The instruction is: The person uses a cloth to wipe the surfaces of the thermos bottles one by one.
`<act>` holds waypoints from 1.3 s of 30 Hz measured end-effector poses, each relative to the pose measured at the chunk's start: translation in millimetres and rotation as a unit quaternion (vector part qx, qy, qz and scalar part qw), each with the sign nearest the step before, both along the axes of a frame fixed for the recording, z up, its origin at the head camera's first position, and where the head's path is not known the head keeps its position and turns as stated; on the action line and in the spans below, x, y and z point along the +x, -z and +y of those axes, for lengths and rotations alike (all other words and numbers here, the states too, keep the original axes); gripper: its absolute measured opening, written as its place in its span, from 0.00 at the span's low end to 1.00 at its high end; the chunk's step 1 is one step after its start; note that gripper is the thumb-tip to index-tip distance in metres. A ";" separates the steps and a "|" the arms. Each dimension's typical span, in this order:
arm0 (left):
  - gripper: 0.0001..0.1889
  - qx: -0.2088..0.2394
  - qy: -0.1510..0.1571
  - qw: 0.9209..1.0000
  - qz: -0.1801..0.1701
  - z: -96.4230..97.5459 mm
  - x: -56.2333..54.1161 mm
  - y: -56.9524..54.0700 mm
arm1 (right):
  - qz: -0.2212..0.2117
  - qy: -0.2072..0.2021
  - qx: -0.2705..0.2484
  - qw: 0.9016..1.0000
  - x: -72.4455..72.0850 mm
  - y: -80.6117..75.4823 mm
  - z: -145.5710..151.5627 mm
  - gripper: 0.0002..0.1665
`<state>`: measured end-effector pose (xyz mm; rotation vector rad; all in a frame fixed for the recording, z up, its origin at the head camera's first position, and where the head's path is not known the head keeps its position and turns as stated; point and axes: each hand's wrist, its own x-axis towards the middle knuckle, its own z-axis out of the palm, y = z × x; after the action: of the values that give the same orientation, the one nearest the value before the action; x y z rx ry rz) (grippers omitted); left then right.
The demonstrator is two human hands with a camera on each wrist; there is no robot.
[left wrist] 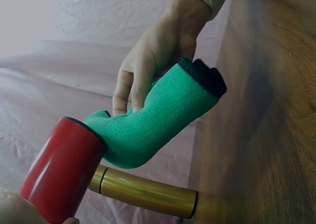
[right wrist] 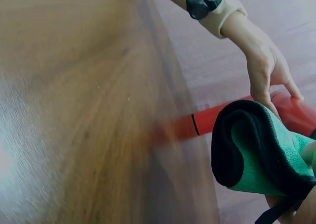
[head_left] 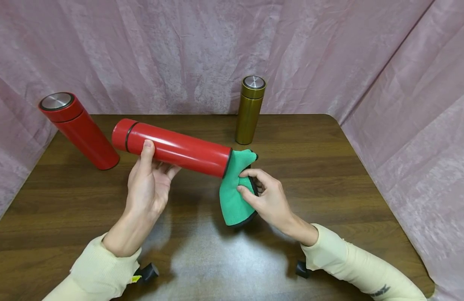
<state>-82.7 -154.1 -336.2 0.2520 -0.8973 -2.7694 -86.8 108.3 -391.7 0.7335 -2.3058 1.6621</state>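
A red thermos bottle (head_left: 183,148) is held above the table, tilted nearly sideways, its base toward the right. My left hand (head_left: 147,188) grips it near its lid end, thumb on the near side and fingers underneath. Against the base lies a folded green cloth (head_left: 233,196) with a black edge. My right hand (head_left: 267,198) pinches this cloth between thumb and fingers. In the left wrist view the cloth (left wrist: 158,115) presses up to the rim of the red base (left wrist: 66,169). The right wrist view shows the cloth's folded black edge (right wrist: 229,145) close up.
A second red thermos bottle (head_left: 83,133) stands at the table's left, with a silver disc on its lid. At the back stands a gold thermos bottle (head_left: 249,110). The wooden table (head_left: 322,167) meets pink curtains (head_left: 201,54) behind and to the right.
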 end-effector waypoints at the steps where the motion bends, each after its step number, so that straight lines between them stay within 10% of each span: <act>1: 0.22 0.004 -0.001 1.000 -0.001 -0.2 -0.3 -0.6 | 0.001 -0.004 0.001 1.000 1.9 0.4 -0.2 0.16; 13: 0.24 0.045 0.009 0.999 -0.013 -2.1 -1.9 -4.5 | 0.112 -0.020 0.030 0.993 20.2 7.5 -1.2 0.17; 23: 0.26 0.057 0.026 0.998 -0.031 0.6 -2.0 -2.1 | 0.322 -0.016 0.015 0.946 12.2 1.6 -5.5 0.08; 39: 0.23 -0.012 0.038 0.999 -0.037 -1.8 -2.1 7.3 | 0.306 0.019 0.002 0.952 0.0 -8.2 -1.6 0.06</act>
<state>-84.8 -155.9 -343.5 0.3257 -0.9771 -2.8331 -86.8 106.7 -383.5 1.0229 -1.8630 1.1838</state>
